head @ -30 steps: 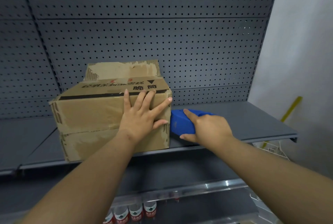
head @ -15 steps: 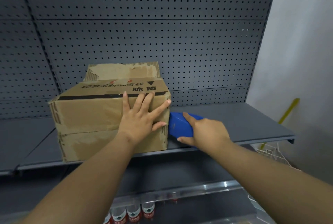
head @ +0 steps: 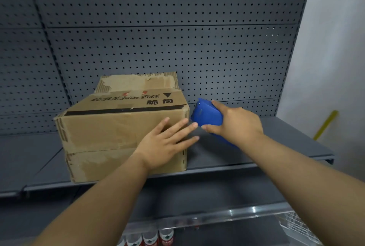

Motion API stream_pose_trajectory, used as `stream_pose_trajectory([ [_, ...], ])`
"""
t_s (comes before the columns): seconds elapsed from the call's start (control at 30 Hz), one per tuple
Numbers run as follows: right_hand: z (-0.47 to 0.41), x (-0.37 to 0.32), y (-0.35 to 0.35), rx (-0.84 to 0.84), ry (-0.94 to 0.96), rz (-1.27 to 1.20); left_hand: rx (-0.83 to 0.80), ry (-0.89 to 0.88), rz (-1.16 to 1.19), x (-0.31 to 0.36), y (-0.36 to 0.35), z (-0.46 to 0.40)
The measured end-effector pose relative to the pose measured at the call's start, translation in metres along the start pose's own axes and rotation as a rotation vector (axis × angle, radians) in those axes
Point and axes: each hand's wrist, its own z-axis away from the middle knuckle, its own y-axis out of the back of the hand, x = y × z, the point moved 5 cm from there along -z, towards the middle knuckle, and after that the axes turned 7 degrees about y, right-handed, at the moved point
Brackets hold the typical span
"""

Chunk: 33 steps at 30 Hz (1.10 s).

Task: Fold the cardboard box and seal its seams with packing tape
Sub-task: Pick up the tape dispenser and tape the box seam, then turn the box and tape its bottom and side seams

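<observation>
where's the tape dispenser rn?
Head view, right of centre: the blue tape dispenser is gripped in the right hand, above the grey shelf, at the cardboard box's upper right corner.

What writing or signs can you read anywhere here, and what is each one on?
"脆筒", beside a black downward triangle: top face of the brown cardboard box.
Longer black line above it on the box: upside down, too blurred to read.
Red mark on the box's rear flap: unreadable.
Red-labelled bottles below the grey metal shelf: print too small.
</observation>
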Motion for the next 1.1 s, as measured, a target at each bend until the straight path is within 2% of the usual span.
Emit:
stream_pose_trajectory([
  [0.13,0.0,-0.003,0.012,0.019,-0.006,-0.016,-0.021,-0.088,0.043,0.004,0.0,-0.004],
  [0.37,0.005,-0.007,0.031,0.053,-0.051,-0.048,-0.056,0.049,0.117,0.011,0.002,-0.006],
  [0.57,0.008,-0.016,0.076,0.18,-0.124,-0.167,-0.066,0.137,0.308,-0.01,0.03,-0.001],
  [0.63,0.01,-0.029,0.095,0.225,-0.127,-0.216,-0.069,0.293,0.341,-0.036,0.045,-0.001],
  [0.7,0.014,-0.049,0.111,0.27,-0.103,-0.266,-0.117,0.584,0.487,-0.072,0.059,0.0],
  [0.8,0.02,-0.09,0.124,0.29,-0.043,-0.341,-0.099,1.066,0.995,-0.127,0.075,0.006],
  [0.9,0.029,-0.135,0.128,0.256,0.005,-0.404,-0.007,1.423,1.458,-0.169,0.091,0.006],
  [0.97,0.036,-0.163,0.128,0.246,0.034,-0.436,-0.002,1.499,1.708,-0.189,0.103,0.006],
  [1.1,0.047,-0.207,0.128,0.248,0.074,-0.488,-0.175,1.393,1.878,-0.213,0.134,0.016],
])
